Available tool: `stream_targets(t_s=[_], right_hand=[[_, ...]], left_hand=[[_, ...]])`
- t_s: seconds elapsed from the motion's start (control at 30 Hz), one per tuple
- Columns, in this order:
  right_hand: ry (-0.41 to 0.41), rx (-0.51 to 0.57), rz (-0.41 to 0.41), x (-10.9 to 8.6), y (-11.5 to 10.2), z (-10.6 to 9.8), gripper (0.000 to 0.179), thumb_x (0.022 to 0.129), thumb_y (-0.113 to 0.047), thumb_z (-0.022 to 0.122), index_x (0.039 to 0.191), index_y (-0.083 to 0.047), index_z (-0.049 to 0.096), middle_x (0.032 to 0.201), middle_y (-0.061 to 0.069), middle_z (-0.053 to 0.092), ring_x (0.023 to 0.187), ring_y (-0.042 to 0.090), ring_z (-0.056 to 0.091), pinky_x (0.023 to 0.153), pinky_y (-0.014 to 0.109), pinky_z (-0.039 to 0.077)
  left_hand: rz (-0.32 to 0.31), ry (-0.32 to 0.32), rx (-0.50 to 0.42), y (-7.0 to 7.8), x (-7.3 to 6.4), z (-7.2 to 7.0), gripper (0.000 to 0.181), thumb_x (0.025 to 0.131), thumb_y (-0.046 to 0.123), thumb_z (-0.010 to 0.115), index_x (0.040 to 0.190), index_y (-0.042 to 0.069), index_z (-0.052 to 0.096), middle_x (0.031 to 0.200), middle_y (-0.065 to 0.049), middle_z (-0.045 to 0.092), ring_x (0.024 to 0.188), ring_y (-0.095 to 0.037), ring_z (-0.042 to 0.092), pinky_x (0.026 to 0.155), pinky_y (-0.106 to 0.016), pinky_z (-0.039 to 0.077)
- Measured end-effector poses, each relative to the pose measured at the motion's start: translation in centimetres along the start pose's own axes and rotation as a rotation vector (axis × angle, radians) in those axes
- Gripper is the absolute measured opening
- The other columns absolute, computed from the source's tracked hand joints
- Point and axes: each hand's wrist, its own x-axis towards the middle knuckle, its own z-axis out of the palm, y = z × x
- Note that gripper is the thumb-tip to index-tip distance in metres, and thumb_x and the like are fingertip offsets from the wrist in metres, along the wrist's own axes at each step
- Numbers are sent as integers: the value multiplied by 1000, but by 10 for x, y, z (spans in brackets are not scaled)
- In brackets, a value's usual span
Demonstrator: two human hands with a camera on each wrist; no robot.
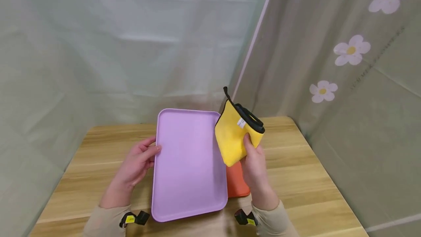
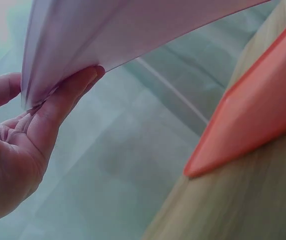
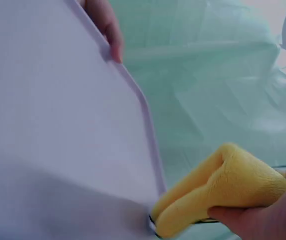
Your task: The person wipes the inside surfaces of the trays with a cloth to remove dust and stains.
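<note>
My left hand grips the left rim of a purple tray, thumb on the front and fingers behind it. In the left wrist view the tray is lifted and tilted, its underside facing the camera. My right hand holds a folded yellow cloth with black edging and a small white label, the thumb pressed on its face. The cloth overlaps the tray's upper right edge in the head view. In the right wrist view the cloth is close to the tray's rim; whether they touch I cannot tell.
An orange tray lies on the wooden table, partly hidden behind the purple tray and my right hand. Pale curtains hang behind and at the sides of the table, the right one printed with white flowers.
</note>
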Motion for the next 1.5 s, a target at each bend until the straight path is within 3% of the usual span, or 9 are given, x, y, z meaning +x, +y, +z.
stream_targets(t_s=[0.2,0.37,0.5,0.67,0.83,1.07,1.3,1.37,1.5], right_hand=[[-110,-267,-230,-4,14,33,45,113,-11,50,158,-8,47,149,10,56,136,25,53,115,40,43],[-269,-627,-332,-4,29,56,63,108,-2,50,166,-25,41,169,0,40,155,21,36,127,50,28],[-379,-915,-387,-8,35,60,69,102,2,50,165,-24,43,176,6,22,164,26,10,131,54,6],[-478,-1124,-523,-7,36,55,80,88,13,58,160,-23,53,176,13,18,163,37,4,128,66,7],[-501,-1201,-626,-3,33,53,89,79,19,60,157,-24,57,176,13,20,163,40,6,126,68,12],[-524,-1207,-596,1,29,58,92,80,19,61,159,-29,54,177,10,17,164,34,2,130,58,10],[-535,-1202,-618,3,28,66,90,83,18,61,159,-28,54,177,9,18,164,31,-1,130,56,7],[-538,-1211,-623,3,27,67,91,81,18,62,159,-28,54,177,9,18,164,31,-2,130,55,6],[-534,-1237,-633,3,24,68,95,77,20,63,159,-28,55,177,8,19,164,30,-2,131,55,5]], left_hand=[[8,-23,19,-4,10,27,31,110,-2,52,139,0,60,102,-4,80,87,-15,77,74,-33,65],[37,-37,26,-4,11,41,37,109,-2,53,145,-10,53,102,-4,80,89,-15,77,74,-33,65],[60,-37,49,-6,8,45,43,108,-3,54,150,-13,48,99,-5,79,86,-15,77,73,-34,65],[101,-65,73,-9,6,46,44,109,-3,54,152,-8,50,104,-5,80,86,-13,77,72,-32,65],[132,-85,80,-10,7,45,45,110,-3,51,154,-6,50,111,-5,80,90,-14,77,73,-33,65],[178,-102,112,-13,10,41,46,109,-6,51,155,-10,46,114,-3,80,92,-13,77,75,-31,65],[233,-145,138,-16,11,39,51,108,-9,51,146,22,63,118,-1,79,93,-12,77,74,-29,64],[239,-147,144,-15,10,40,50,108,-9,51,147,19,63,118,-1,79,94,-12,77,74,-28,64],[240,-136,159,-13,8,41,48,108,-10,50,155,-5,49,119,-1,78,96,-12,77,75,-29,64]])
